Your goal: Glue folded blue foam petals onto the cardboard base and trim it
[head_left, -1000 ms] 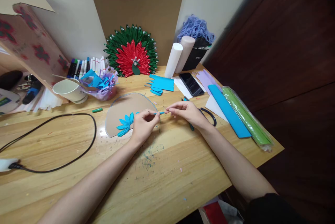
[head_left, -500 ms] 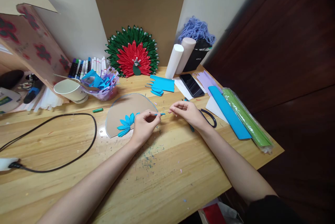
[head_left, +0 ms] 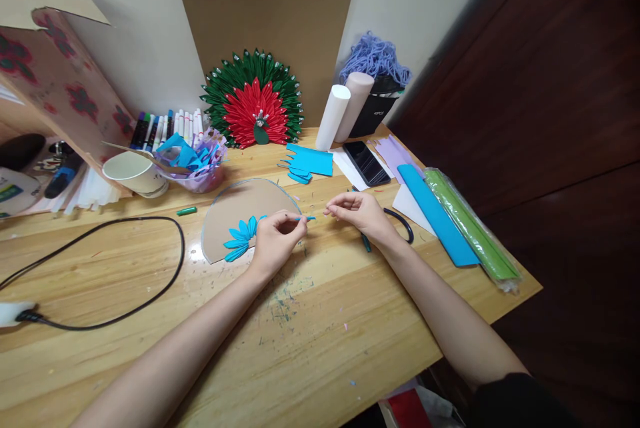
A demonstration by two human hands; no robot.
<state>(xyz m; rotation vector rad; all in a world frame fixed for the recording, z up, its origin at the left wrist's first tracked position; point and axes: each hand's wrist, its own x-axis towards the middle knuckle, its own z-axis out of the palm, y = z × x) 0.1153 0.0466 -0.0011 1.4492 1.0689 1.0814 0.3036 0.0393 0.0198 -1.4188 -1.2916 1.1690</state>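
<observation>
Between the thumb and fingers of my left hand (head_left: 280,236) is pinched a small blue paper piece (head_left: 310,218), its narrow end sticking out to the right. Just right of it, my right hand (head_left: 356,213) is closed in a pinch; I cannot make out what its fingertips hold, if anything. Beneath and behind my left hand lies a rounded cardboard piece (head_left: 250,205) with a fan of blue paper petals (head_left: 241,237) at its lower edge. Scissors with dark handles (head_left: 400,225) lie partly hidden under my right hand and wrist.
Cut blue paper (head_left: 310,160) and a phone (head_left: 367,163) lie behind my hands. A red and green paper peacock (head_left: 257,105) leans at the back. A paper cup (head_left: 135,175), a bowl of scraps (head_left: 197,178) and a black cable (head_left: 183,255) are left; blue (head_left: 437,215) and green rolls (head_left: 470,228) right.
My right hand has shifted very slightly to the right. My left hand keeps its pinch on the blue paper piece; the other things stay put.
</observation>
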